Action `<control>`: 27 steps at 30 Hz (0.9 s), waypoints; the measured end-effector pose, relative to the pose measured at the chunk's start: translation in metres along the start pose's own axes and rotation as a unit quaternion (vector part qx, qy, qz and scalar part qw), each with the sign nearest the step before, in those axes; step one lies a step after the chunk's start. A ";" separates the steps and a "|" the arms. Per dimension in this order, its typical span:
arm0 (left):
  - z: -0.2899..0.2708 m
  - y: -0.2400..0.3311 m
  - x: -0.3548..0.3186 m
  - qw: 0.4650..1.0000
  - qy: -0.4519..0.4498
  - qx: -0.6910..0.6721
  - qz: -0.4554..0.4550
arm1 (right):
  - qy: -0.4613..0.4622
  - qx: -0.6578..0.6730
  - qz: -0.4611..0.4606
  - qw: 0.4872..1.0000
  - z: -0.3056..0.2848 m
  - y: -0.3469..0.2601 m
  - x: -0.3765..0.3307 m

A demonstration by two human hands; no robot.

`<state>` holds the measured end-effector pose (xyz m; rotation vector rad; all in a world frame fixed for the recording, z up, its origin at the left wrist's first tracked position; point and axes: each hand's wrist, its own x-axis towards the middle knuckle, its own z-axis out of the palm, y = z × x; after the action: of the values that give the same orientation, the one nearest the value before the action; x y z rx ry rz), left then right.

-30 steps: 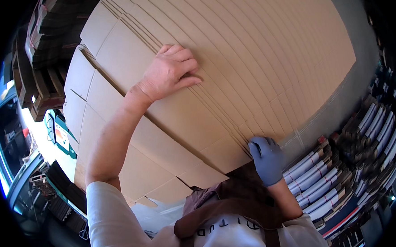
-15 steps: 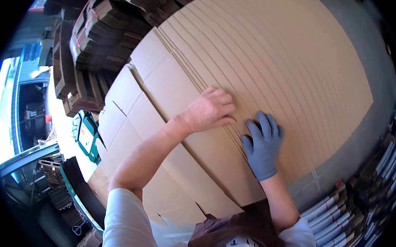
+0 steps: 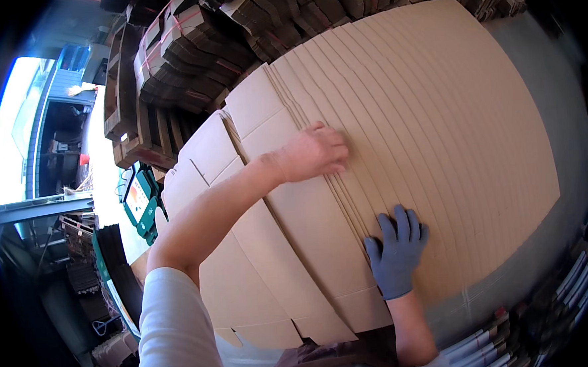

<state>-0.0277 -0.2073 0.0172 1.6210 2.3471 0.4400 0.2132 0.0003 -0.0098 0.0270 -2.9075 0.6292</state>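
"Head view: where are the flat brown cardboard sheets (image 3: 451, 142)?"

"Fanned out beneath the bare left hand (image 3: 315, 152), half-curled, hold unclear; blue-grey gloved right hand (image 3: 397, 251) also on them, palm down, fingers spread, gripping nothing."

"What's at the upper left?"

"Brown cardboard bundles (image 3: 188, 76) tied with pink cord — just beside a wooden pallet (image 3: 147, 151)."

"And below the pallet?"

"A green-and-white item (image 3: 137, 197); farther left, a small red object (image 3: 84, 158), too blurred to name."

"Lower right?"

"White-topped stacks (image 3: 476, 353) — past a strip of grey floor (image 3: 523, 48)."
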 end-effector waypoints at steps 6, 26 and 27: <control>-0.026 -0.110 -0.025 0.948 0.161 0.130 -0.240 | -0.001 0.007 -0.001 1.000 -0.002 -0.002 0.002; -0.106 -0.174 0.001 0.938 -0.189 0.288 -0.047 | -0.010 0.017 0.017 1.000 0.001 0.004 0.000; -0.108 -0.172 0.004 0.938 -0.189 0.288 -0.045 | -0.011 0.018 0.018 1.000 0.001 0.004 0.000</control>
<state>-0.2177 -0.2717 0.0498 1.6139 2.3426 -0.5886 0.2125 0.0031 -0.0125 -0.0132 -2.9227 0.6925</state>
